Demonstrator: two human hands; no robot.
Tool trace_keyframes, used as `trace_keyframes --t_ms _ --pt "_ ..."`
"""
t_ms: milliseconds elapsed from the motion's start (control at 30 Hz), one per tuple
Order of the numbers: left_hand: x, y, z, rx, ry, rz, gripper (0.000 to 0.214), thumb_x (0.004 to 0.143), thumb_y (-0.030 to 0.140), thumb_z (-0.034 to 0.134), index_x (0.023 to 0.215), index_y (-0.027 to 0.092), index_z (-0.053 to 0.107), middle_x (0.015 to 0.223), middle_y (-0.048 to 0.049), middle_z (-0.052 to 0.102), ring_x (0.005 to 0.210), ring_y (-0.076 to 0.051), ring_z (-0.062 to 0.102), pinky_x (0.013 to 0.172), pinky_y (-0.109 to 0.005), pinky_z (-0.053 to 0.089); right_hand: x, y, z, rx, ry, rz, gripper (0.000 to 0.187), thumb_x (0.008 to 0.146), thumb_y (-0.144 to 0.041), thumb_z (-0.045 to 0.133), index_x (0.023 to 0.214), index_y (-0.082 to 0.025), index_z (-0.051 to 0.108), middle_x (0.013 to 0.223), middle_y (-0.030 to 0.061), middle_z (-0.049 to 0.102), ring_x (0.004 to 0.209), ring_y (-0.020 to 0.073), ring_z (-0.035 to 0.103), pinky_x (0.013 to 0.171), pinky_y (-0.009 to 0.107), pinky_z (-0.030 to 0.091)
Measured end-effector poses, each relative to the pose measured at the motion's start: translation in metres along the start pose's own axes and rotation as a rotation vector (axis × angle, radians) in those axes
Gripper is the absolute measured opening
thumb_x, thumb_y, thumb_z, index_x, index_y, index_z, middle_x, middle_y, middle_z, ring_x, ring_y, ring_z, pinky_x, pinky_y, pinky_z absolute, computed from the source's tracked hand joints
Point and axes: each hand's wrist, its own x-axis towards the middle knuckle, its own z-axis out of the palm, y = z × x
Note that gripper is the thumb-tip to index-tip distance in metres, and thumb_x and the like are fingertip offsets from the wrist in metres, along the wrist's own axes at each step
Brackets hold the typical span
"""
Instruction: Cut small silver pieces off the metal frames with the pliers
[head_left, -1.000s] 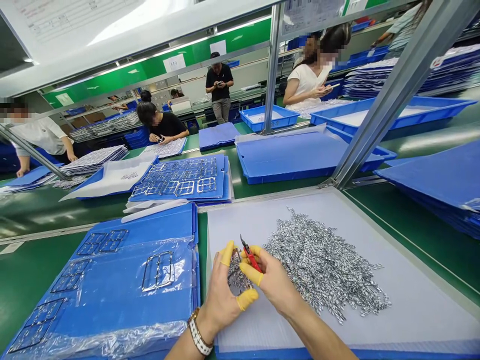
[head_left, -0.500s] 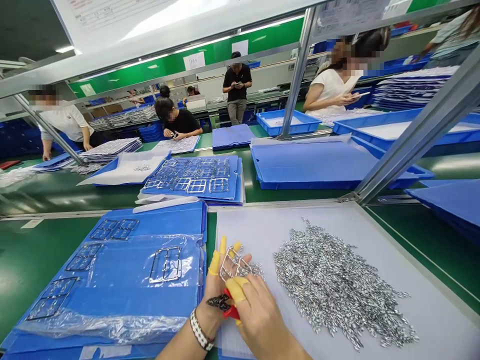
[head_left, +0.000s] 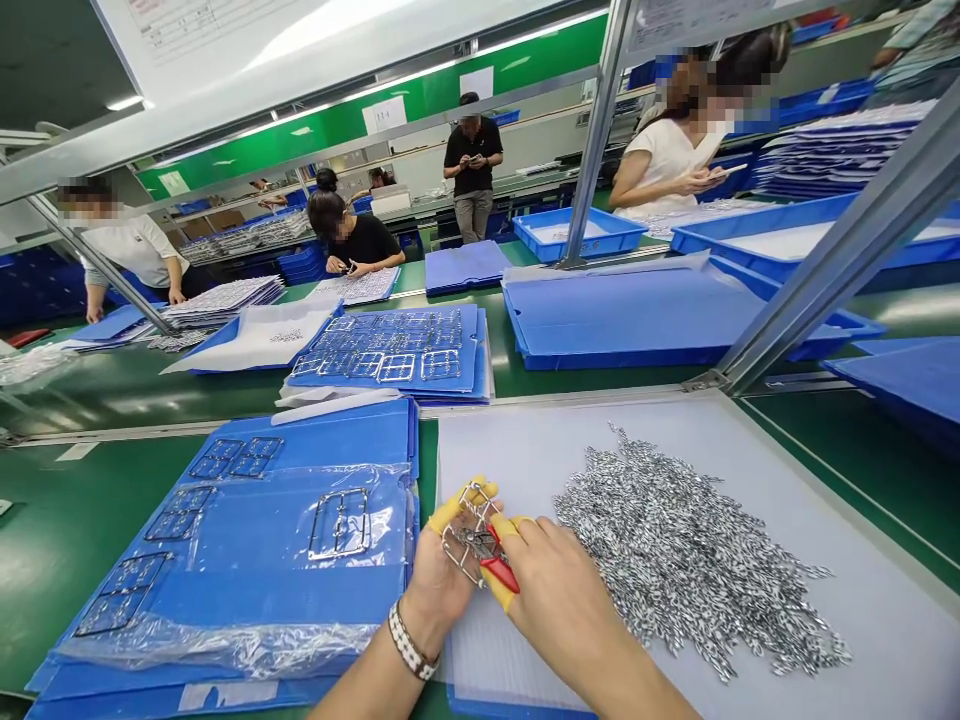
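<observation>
One stamped metal frame (head_left: 466,522) meets red-handled snips (head_left: 501,572) above a white plastic sheet (head_left: 885,640).
Left hand (head_left: 439,585), in yellow finger cots (head_left: 454,508), pinches it; right hand (head_left: 559,590) closes on the snips (a slip could bend the frame), beside a heap of silver pieces (head_left: 697,550).

A metal frame (head_left: 444,540) sits in the left hand (head_left: 435,590), cutters (head_left: 499,572) in the right hand (head_left: 562,590), both over a plastic sheet (head_left: 510,450); a metal heap (head_left: 690,550) lies right, a folder (head_left: 225,590) left.

A long factory room stretches back past a green counter (head_left: 90,530) (glossy under the light), with grey aluminium uprights (head_left: 598,140), a green wall band (head_left: 315,130) and a ceiling light (head_left: 124,103).
</observation>
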Motion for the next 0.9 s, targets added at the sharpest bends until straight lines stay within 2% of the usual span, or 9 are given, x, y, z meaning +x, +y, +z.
trace_keyframes --t_ms 133,300,433,500,633,700,900 --pt "0.001 -0.001 -0.001 0.055 0.004 0.019 0.031 0.081 0.025 0.06 0.108 0.012 0.069 0.112 -0.0126 0.068 0.105 -0.026 0.061 0.096 -0.039 0.043 0.002 -0.004 -0.004 -0.017 -0.063 0.01 0.034 0.079 -0.026 0.064 0.112 -0.018 0.06 0.093 0.0065 0.066 0.086 0.0247 0.058 0.077 0.038 0.041" --pt "0.0 0.0 0.002 0.133 -0.002 0.057 0.032 0.082 0.024 0.058 0.11 0.013 0.068 0.111 -0.0123 0.068 0.104 -0.027 0.061 0.093 -0.038 0.045 0.007 -0.007 -0.013 -0.049 -0.143 0.013 0.019 0.079 -0.021 0.062 0.098 -0.019 0.064 0.087 0.0059 0.066 0.084 0.0248 0.06 0.072 0.037 0.039" --pt "-0.001 0.001 0.004 0.156 0.008 0.056 0.032 0.081 0.023 0.059 0.109 0.012 0.068 0.112 -0.0125 0.068 0.104 -0.025 0.061 0.092 -0.035 0.045 0.007 -0.007 -0.016 -0.099 -0.163 0.002 0.018 0.079 -0.017 0.061 0.097 -0.018 0.064 0.084 0.0056 0.066 0.078 0.0229 0.06 0.069 0.035 0.038" --pt "-0.001 0.002 0.004 0.122 0.014 0.029 0.031 0.081 0.024 0.059 0.108 0.012 0.069 0.112 -0.012 0.068 0.101 -0.024 0.062 0.089 -0.034 0.047 0.006 -0.003 -0.018 -0.117 -0.138 0.0 0.018 0.08 -0.021 0.061 0.098 -0.019 0.063 0.083 0.0055 0.066 0.079 0.0219 0.06 0.069 0.035 0.037" --pt "-0.002 0.005 0.007 0.007 0.01 -0.121 0.028 0.084 0.028 0.056 0.104 0.014 0.069 0.112 -0.0107 0.068 0.092 -0.02 0.064 0.074 -0.03 0.05 0.007 0.008 -0.022 -0.15 -0.063 0.068 0.023 0.082 -0.03 0.062 0.102 -0.019 0.062 0.088 0.0067 0.066 0.085 0.0228 0.059 0.071 0.035 0.035" --pt "-0.003 0.005 0.008 -0.017 0.008 -0.162 0.027 0.086 0.028 0.054 0.103 0.013 0.069 0.109 -0.011 0.069 0.091 -0.02 0.064 0.07 -0.028 0.05 0.01 0.011 -0.024 -0.154 -0.078 0.097 0.021 0.083 -0.03 0.061 0.1 -0.019 0.063 0.089 0.0071 0.066 0.087 0.0237 0.058 0.072 0.035 0.035" --pt "-0.003 0.001 0.003 0.044 0.043 -0.125 0.029 0.084 0.026 0.056 0.106 0.014 0.068 0.114 -0.0114 0.067 0.1 -0.022 0.061 0.074 -0.03 0.05 0.016 0.012 -0.024 -0.111 -0.163 0.108 0.019 0.084 -0.029 0.057 0.1 -0.019 0.063 0.091 0.0071 0.067 0.088 0.0249 0.059 0.072 0.036 0.036"
